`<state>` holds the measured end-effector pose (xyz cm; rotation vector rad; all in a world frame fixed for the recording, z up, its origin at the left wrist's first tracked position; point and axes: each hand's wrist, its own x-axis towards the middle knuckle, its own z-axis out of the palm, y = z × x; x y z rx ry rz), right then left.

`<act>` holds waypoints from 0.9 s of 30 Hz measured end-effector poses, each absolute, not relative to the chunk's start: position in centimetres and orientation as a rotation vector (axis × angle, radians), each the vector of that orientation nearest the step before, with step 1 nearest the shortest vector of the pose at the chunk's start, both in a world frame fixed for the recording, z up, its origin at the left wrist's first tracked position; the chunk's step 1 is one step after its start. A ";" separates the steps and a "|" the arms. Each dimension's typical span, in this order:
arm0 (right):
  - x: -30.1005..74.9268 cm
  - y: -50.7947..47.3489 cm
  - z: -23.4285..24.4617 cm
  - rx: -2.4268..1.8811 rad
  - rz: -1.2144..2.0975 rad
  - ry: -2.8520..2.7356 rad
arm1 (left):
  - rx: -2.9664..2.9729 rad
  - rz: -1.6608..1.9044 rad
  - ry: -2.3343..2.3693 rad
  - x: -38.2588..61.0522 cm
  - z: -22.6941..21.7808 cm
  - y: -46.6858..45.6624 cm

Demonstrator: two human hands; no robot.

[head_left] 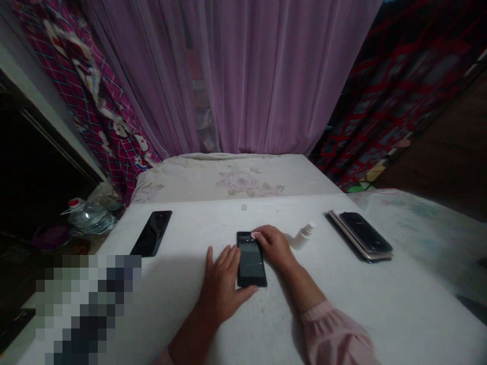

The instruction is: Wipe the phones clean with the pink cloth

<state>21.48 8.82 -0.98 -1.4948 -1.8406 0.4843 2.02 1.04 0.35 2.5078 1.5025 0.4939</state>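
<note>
A black smartphone lies face up on the white cloth, its screen reflecting light. My left hand steadies it, with fingertips along the left edge and the thumb across the bottom edge; the fingers are fairly straight and the little finger stands apart. Pinched in my right hand is a small pale pink pad, pressed against the top right of the screen. Its material is too small to make out. Just right of that hand stands a small white bottle with a narrow cap.
Another black phone lies to the left. At the right is a stack of phones. A small pale square rests beyond my hands. Purple curtains hang behind the table, and a large clear bottle with a red cap stands off its left side.
</note>
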 end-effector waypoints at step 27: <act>19.7 8.6 -0.5 -1.431 0.496 -1.897 | 2.489 0.591 1.488 1.9 0.0 1.0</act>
